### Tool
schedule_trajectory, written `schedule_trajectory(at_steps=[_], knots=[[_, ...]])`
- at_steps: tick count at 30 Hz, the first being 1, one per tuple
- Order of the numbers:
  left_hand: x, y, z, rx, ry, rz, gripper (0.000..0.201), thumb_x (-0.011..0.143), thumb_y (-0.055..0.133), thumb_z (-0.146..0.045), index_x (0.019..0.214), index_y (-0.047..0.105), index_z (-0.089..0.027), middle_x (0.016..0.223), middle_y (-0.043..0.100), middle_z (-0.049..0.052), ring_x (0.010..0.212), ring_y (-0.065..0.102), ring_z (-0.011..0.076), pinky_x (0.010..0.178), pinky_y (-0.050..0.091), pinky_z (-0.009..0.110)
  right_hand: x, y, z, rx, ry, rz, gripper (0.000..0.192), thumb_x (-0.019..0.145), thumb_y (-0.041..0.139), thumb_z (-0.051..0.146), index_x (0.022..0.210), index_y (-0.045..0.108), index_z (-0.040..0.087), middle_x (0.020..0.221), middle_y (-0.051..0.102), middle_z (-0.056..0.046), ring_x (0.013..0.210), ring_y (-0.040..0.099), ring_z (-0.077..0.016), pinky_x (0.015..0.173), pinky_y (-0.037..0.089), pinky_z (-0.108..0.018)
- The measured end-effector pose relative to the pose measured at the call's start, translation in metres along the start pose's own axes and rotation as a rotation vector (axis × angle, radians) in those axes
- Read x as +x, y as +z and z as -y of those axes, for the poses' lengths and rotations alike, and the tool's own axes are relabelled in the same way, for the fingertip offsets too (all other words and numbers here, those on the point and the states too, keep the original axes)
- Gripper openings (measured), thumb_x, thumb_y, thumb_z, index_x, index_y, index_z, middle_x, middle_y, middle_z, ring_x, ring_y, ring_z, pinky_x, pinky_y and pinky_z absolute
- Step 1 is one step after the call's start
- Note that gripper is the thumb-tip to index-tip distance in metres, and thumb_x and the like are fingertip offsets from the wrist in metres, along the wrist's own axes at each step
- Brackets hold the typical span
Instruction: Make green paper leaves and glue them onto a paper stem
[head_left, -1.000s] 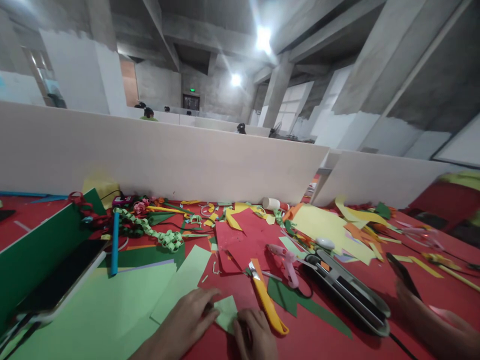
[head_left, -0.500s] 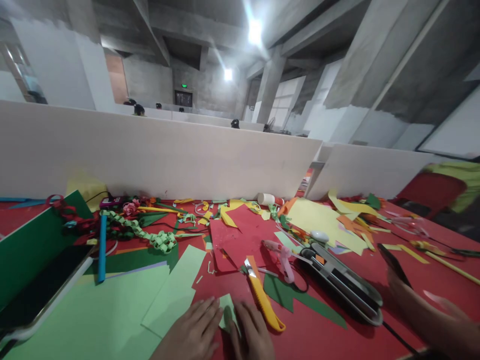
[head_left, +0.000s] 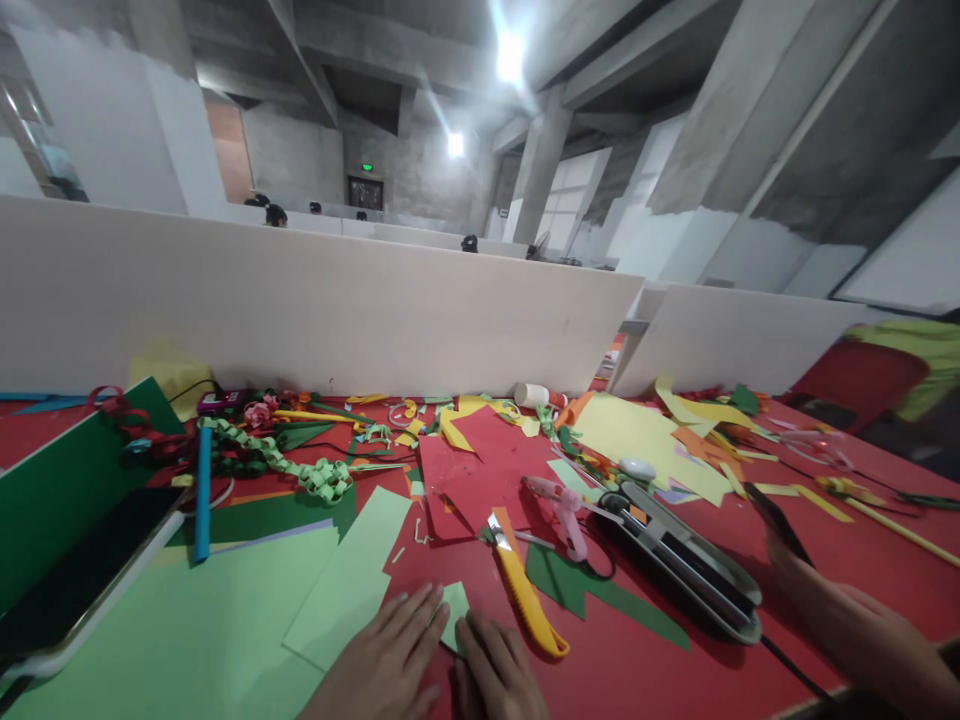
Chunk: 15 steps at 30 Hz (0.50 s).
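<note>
A small light green piece of paper lies on the red tabletop between my two hands. Flat over its left side rests my left hand, fingers stretched out and pressing down. My right hand has its fingers bent and close together on the paper's right edge; its thumb is mostly hidden. Just right of that hand lies a yellow utility knife, blade pointing away from me. Larger light green sheets spread out to the left of my left hand.
A pink glue gun and a grey laminator-like device lie to the right. Another person's hand holds a dark phone-like object. A phone, green paper chain and red sheets lie around. A white partition stands behind.
My right fingers have curled and drawn back from the middle of the paper to its right edge. My left hand stays nearly in place. The view has shifted very slightly.
</note>
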<state>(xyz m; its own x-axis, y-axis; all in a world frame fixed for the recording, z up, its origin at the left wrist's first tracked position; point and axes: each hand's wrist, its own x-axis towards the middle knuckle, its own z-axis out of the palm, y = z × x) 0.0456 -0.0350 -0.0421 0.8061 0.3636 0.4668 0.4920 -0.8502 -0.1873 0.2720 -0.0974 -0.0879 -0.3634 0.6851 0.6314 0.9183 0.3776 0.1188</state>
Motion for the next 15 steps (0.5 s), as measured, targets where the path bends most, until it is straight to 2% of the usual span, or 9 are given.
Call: schedule_trajectory(at_steps=[4,9,15], knots=[[0.0035,-0.0021,-0.0012,0.020,0.058,-0.057,0.040,0.108,0.049,-0.029,0.145,0.057,-0.017,0.145,0.066,0.005,0.133,0.057,0.0214,0.107,0.048,0.030,-0.0044,0.0049,-0.0023,-0.015,-0.028,-0.008,0.033,0.096,0.051,0.014,0.121,0.072,0.016,0.113,0.080,-0.011,0.095,0.079,-0.0262,0.082,0.066,-0.033],[0.0027,0.0016,-0.0005,0.014,0.067,-0.058,0.044,0.108,0.048,-0.044,0.140,0.061,-0.017,0.140,0.070,0.005,0.129,0.060,0.0206,0.104,0.050,0.028,-0.0079,0.0103,-0.0036,0.008,0.009,-0.028,0.034,0.095,0.052,0.014,0.122,0.072,0.018,0.111,0.081,-0.010,0.093,0.079,-0.0259,0.081,0.067,-0.033],[0.0004,0.0068,0.0011,-0.018,0.064,-0.049,0.047,0.106,0.053,-0.045,0.143,0.059,-0.016,0.142,0.068,0.006,0.131,0.057,0.0210,0.106,0.047,0.027,-0.0087,0.0101,-0.0020,-0.006,0.001,-0.038,0.034,0.095,0.053,0.014,0.122,0.073,0.019,0.111,0.081,-0.009,0.092,0.080,-0.0254,0.081,0.067,-0.033]])
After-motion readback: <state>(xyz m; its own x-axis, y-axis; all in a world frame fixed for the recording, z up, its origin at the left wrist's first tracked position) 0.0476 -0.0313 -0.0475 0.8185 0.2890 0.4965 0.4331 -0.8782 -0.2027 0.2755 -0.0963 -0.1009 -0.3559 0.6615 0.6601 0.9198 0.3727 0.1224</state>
